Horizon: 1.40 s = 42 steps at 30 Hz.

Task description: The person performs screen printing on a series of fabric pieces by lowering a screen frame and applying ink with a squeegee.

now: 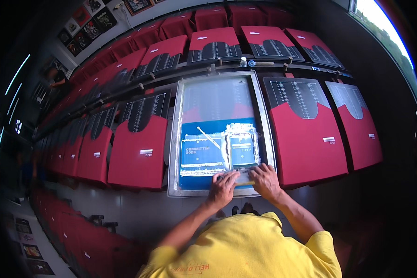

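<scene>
1. The squeegee (242, 177) lies across the near end of the printing screen (217, 134), with its yellow edge visible between the two hands.
2. The left hand (223, 188) presses on the left part of the squeegee; its grip is closed over the squeegee, fingers curled on top.
3. The right hand (265, 180) holds the right part of the squeegee in the same closed grip.
4. White ink (238, 139) is spread over the blue mesh area just beyond the hands.
5. The metal frame (173, 153) of the screen rests on the long tabletop (139, 208).
6. Red garments (306, 139) lie flat in rows on both sides of the screen and in the row behind.
7. A small white bottle (243, 61) stands just beyond the far frame edge.
8. The person's yellow shirt (245, 250) fills the lower edge.
</scene>
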Each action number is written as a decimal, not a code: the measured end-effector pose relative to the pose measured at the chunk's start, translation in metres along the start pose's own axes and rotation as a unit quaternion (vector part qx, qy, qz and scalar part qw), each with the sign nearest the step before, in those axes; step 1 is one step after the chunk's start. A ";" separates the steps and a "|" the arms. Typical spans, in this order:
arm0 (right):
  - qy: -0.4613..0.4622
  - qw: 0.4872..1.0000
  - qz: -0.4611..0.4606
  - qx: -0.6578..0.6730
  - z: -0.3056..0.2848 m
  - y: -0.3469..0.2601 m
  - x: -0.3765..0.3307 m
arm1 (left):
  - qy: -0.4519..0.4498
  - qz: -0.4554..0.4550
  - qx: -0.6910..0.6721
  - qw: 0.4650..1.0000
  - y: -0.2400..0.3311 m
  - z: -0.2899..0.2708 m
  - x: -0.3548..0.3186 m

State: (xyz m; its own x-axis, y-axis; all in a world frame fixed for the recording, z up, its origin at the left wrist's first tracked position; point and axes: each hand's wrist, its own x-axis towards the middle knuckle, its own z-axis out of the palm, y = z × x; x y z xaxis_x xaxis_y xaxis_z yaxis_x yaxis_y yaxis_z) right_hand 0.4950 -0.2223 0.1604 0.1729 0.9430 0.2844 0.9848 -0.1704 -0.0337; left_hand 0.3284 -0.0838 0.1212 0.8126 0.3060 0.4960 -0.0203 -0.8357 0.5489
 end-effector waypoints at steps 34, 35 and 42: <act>0.120 0.840 0.430 0.309 0.092 0.063 -0.061 | 0.225 -0.507 0.062 0.830 -0.191 -0.052 -0.076; 0.139 0.822 0.426 0.351 0.092 0.060 -0.061 | 0.249 -0.476 0.057 0.842 -0.183 -0.060 -0.072; 0.201 0.815 0.406 0.361 0.063 0.050 -0.056 | 0.268 -0.415 -0.050 0.868 -0.168 -0.093 -0.074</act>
State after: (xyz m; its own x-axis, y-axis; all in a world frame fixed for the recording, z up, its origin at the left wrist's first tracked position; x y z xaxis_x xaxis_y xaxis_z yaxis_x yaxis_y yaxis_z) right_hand 0.5360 -0.2652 0.0822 0.8958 0.4094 0.1730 0.3266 -0.3423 -0.8810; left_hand 0.2179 0.0761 0.0547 0.1852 0.9743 0.1283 0.3699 -0.1900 0.9095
